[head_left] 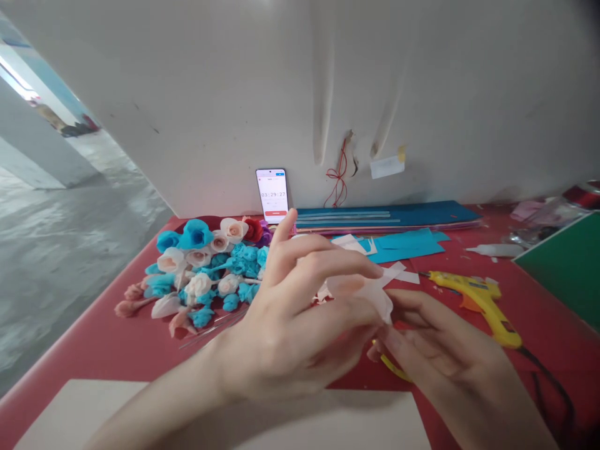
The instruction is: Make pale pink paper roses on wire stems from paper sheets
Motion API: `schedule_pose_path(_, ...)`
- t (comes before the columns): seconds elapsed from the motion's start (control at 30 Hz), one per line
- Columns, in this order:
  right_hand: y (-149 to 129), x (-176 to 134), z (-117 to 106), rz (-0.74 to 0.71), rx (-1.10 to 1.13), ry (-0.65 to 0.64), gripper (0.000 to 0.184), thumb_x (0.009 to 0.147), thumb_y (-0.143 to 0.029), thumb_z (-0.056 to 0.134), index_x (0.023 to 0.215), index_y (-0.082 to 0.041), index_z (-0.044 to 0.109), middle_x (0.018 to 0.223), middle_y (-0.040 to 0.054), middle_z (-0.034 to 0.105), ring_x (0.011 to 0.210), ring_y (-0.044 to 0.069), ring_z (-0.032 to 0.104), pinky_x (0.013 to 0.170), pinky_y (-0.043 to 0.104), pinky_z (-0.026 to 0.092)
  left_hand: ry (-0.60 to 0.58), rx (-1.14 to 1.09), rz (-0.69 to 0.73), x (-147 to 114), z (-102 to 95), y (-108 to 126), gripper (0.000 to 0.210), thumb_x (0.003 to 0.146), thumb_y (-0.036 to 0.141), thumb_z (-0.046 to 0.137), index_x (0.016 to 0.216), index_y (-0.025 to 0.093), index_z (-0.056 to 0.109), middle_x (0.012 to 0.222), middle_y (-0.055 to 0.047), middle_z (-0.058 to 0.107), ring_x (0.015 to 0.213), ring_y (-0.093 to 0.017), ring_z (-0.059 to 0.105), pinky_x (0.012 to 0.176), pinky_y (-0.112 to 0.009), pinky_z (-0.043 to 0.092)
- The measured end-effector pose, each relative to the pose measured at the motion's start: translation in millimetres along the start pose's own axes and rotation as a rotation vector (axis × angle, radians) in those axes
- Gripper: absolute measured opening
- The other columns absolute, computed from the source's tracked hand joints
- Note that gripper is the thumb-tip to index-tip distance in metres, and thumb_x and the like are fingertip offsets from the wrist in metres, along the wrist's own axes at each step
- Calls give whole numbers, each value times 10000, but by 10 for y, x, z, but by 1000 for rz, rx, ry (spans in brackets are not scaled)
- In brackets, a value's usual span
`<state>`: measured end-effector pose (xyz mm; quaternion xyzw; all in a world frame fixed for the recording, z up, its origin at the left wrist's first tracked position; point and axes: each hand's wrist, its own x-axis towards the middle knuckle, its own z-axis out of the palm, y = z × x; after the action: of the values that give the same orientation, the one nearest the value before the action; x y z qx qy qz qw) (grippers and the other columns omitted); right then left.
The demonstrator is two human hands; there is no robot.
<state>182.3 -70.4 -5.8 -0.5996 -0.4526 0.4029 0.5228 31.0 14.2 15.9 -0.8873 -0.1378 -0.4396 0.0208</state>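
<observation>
A thin, pale pinkish-white paper petal (383,301) is held between my two hands above the table. My left hand (300,312) reaches across from the left, its thumb and forefinger closed on the petal while the little finger sticks up. From the right, my right hand (445,356) pinches the petal's lower edge with thumb and fingers. Part of the piece is hidden behind my left fingers. Below the hands shows a yellow curved handle (396,369), perhaps of scissors, mostly covered.
Blue, white and pink paper flowers (199,269) are heaped at the left. A phone (273,197) leans on the white wall. To the right lies a yellow glue gun (473,300) with a cord. Blue paper sheets (403,245) lie behind; a cream board (94,412) is in front.
</observation>
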Motion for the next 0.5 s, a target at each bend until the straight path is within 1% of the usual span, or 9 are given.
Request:
schedule_pose_path(0.07, 8, 1, -3, -4, 36, 7, 194, 746, -385, 654, 879, -246, 633, 740, -19, 612, 533, 98, 552, 536, 149, 494, -1, 2, -18, 3, -3, 0, 163, 712, 73, 624, 749, 229, 654, 956, -27, 647, 960, -189, 525, 1097, -501, 295)
schedule_pose_path(0.17, 39, 13, -32, -30, 24, -24, 202, 786, -395, 648, 910, -237, 631, 746, -9, 595, 510, 95, 532, 478, 148, 483, 13, 15, -37, 2, -1, -7, 154, 704, 76, 641, 752, 222, 650, 962, -33, 646, 969, -193, 522, 1101, -510, 282)
schedule_pose_path(0.3, 71, 71, -76, -79, 30, -97, 322, 794, -477, 648, 936, -188, 643, 714, 48, 596, 562, 168, 577, 473, 220, 519, 24, 11, -24, -8, 11, -9, 179, 699, 53, 620, 741, 224, 651, 951, -29, 651, 968, -191, 520, 1103, -501, 285)
schedule_pose_path(0.37, 68, 100, -79, -85, 21, -93, 379, 799, -525, 625, 945, -176, 650, 696, 59, 592, 601, 195, 594, 492, 244, 534, 26, 5, -12, -8, 16, -4, 187, 695, 46, 618, 722, 228, 652, 917, -23, 659, 941, -186, 526, 1103, -494, 291)
schedule_pose_path(0.5, 45, 106, -59, -110, -45, -56, 410, 816, -551, 587, 956, -171, 651, 694, 60, 595, 629, 202, 607, 514, 246, 540, 44, 12, 1, 1, 17, -3, 163, 709, 78, 638, 702, 240, 659, 851, -10, 662, 902, -182, 537, 1110, -497, 281)
